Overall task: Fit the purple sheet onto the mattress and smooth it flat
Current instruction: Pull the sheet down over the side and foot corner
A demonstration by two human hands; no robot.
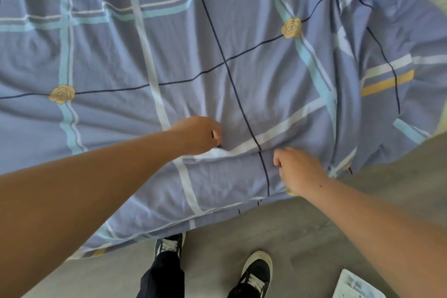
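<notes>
The purple sheet (198, 38), checked with white, light-blue and dark lines and yellow roses, covers the mattress and fills most of the view. Its near edge hangs over the mattress side toward the floor. My left hand (197, 134) pinches a fold of the sheet at the mattress's near edge, fingers closed on the cloth. My right hand (298, 169) is curled on the sheet's hanging part just to the right, gripping the fabric. Wrinkles fan out from both hands. The mattress itself is hidden under the sheet.
Grey floor (314, 237) lies below the bed. My two dark shoes (256, 271) stand close to the bed's side. A white printed package (358, 285) lies on the floor at the lower right. The sheet's right corner (387, 84) is bunched and folded.
</notes>
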